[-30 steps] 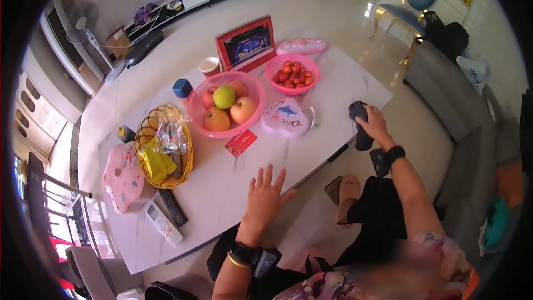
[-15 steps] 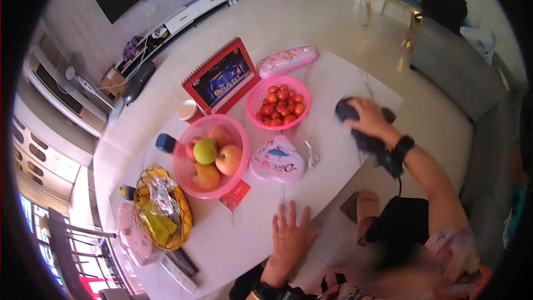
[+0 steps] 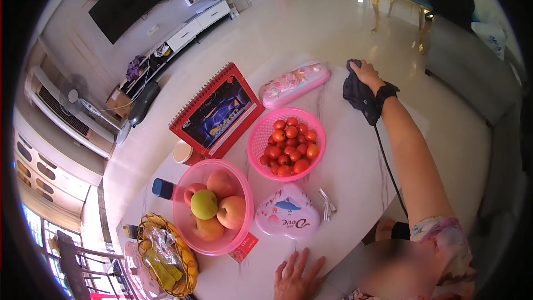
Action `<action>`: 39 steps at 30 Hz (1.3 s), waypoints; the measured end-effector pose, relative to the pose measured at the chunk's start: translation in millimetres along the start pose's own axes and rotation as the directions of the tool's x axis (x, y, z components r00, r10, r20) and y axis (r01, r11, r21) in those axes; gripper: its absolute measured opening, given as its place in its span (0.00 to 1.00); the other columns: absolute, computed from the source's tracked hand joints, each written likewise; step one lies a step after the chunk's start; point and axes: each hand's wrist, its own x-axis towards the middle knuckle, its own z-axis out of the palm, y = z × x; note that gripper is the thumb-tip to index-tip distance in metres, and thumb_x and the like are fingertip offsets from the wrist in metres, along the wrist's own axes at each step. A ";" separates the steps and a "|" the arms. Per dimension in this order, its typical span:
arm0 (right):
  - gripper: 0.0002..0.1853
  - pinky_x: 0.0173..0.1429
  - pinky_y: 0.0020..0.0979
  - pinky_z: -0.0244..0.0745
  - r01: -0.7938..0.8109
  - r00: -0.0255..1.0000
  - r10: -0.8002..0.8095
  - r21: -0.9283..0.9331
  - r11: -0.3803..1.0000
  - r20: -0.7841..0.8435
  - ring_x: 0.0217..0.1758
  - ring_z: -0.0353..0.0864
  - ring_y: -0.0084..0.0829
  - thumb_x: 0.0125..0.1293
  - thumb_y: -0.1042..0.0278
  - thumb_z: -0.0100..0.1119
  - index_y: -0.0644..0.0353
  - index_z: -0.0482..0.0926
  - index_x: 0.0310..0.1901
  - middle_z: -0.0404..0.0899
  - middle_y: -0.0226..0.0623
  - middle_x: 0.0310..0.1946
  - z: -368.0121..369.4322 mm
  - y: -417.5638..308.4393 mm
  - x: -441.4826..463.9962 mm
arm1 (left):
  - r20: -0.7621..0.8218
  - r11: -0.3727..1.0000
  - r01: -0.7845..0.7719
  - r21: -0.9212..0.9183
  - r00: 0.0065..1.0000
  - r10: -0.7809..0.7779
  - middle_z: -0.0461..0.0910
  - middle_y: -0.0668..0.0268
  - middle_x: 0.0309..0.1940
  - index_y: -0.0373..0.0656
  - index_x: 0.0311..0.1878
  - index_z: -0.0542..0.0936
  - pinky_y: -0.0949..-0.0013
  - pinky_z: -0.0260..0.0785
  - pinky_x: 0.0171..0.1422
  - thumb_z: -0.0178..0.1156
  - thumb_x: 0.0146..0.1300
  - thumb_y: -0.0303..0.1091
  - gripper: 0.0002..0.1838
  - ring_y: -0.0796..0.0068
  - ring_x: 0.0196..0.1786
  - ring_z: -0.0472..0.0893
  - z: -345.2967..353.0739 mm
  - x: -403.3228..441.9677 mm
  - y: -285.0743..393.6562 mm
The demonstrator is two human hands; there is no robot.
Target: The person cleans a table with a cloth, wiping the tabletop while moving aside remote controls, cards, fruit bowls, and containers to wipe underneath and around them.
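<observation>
A dark cloth (image 3: 360, 95) lies bunched under my right hand (image 3: 365, 73), whose fingers are wrapped round its top at the table's far right edge. My left hand (image 3: 298, 278) rests flat with fingers spread at the near edge of the white marbled table (image 3: 355, 189). Just beyond it sit a pink Dove box (image 3: 287, 212), a white cable (image 3: 326, 204) and a red card (image 3: 243, 247). A pink basket (image 3: 252, 144) holds small red tomatoes (image 3: 288, 147). Left of it, a pink bowl (image 3: 247, 191) contains apples (image 3: 231, 212) and a green fruit (image 3: 204, 204).
On the table's far side stand a red desk calendar (image 3: 219, 114), a paper cup (image 3: 182, 152) and a pink case (image 3: 294, 85). A wicker basket (image 3: 191, 269) with packets and a blue-capped bottle (image 3: 162, 188) are at the left. A grey sofa (image 3: 461, 72) is at the right.
My right hand has moved the dark cloth away from me, to the table's far right. My left hand has come down onto the near edge. The view has shifted, and a black cord now trails below the cloth.
</observation>
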 end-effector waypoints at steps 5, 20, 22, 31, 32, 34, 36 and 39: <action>0.33 0.63 0.67 0.52 0.251 0.968 -0.252 -0.225 0.942 0.025 0.66 0.57 0.57 0.57 0.39 0.54 0.38 0.63 0.64 0.56 0.38 0.67 -1.1 -53.2 -58.6 | 0.056 0.989 0.023 -0.145 0.998 -0.015 0.62 0.64 0.67 0.69 0.63 0.70 0.53 0.58 0.65 0.67 0.49 0.49 0.34 0.59 0.66 0.66 -11.9 10.9 -2.0; 0.29 0.62 0.72 0.44 0.670 0.739 -0.646 -0.308 0.675 0.193 0.65 0.56 0.53 0.53 0.51 0.60 0.40 0.70 0.59 0.61 0.39 0.63 15.9 -38.3 -257.6 | -0.103 0.995 -0.076 -0.063 0.992 0.069 0.58 0.54 0.68 0.56 0.67 0.64 0.50 0.52 0.69 0.61 0.57 0.46 0.33 0.49 0.69 0.58 -1.8 -5.4 9.5; 0.30 0.63 0.69 0.45 0.653 0.757 -0.599 -0.317 0.688 0.260 0.66 0.55 0.52 0.52 0.51 0.60 0.38 0.69 0.60 0.61 0.37 0.63 -12.9 -23.2 -277.2 | -0.137 0.994 -0.083 -0.073 0.988 0.072 0.58 0.54 0.67 0.56 0.67 0.64 0.50 0.52 0.69 0.61 0.57 0.46 0.33 0.49 0.69 0.58 0.2 -12.4 2.4; 0.24 0.59 0.60 0.63 0.376 0.927 -0.341 -0.392 0.840 0.159 0.61 0.59 0.55 0.56 0.55 0.59 0.39 0.70 0.57 0.60 0.36 0.63 -74.1 51.7 -372.1 | -0.086 0.992 -0.066 -0.105 0.995 0.057 0.61 0.54 0.66 0.55 0.65 0.66 0.50 0.57 0.67 0.62 0.56 0.46 0.33 0.52 0.68 0.61 -8.1 -77.2 -7.6; 0.24 0.58 0.52 0.67 0.447 0.894 -0.409 -0.348 0.824 0.181 0.58 0.62 0.54 0.53 0.57 0.60 0.39 0.72 0.54 0.63 0.36 0.61 -70.0 51.8 -393.9 | -0.070 0.993 -0.052 -0.108 0.997 0.044 0.61 0.53 0.66 0.54 0.65 0.66 0.49 0.58 0.67 0.62 0.56 0.46 0.33 0.52 0.68 0.62 -8.8 -85.0 -10.4; 0.24 0.56 0.48 0.70 0.602 0.797 -0.573 -0.329 0.728 0.190 0.56 0.63 0.52 0.50 0.60 0.63 0.40 0.74 0.52 0.65 0.35 0.58 -48.7 48.3 -438.5 | -0.060 0.994 -0.053 -0.094 0.997 0.047 0.63 0.52 0.65 0.53 0.66 0.65 0.50 0.59 0.66 0.61 0.57 0.47 0.33 0.51 0.67 0.63 -12.8 -93.2 -14.1; 0.24 0.55 0.46 0.70 0.735 0.677 -0.713 -0.202 0.647 0.182 0.52 0.65 0.52 0.47 0.61 0.66 0.40 0.76 0.50 0.67 0.35 0.56 -31.4 36.0 -484.4 | -0.049 0.995 -0.054 -0.078 0.998 0.051 0.64 0.51 0.64 0.52 0.66 0.65 0.51 0.60 0.65 0.61 0.57 0.47 0.33 0.51 0.65 0.65 -14.5 -97.6 -18.6; 0.24 0.54 0.44 0.70 0.838 0.533 -0.796 -0.048 0.543 0.287 0.50 0.66 0.50 0.46 0.61 0.66 0.40 0.77 0.50 0.69 0.35 0.56 -15.5 11.4 -547.6 | -0.174 0.978 -0.017 -0.208 0.984 -0.020 0.68 0.46 0.59 0.46 0.69 0.58 0.56 0.65 0.61 0.63 0.55 0.50 0.41 0.48 0.61 0.70 -12.4 -99.1 -20.5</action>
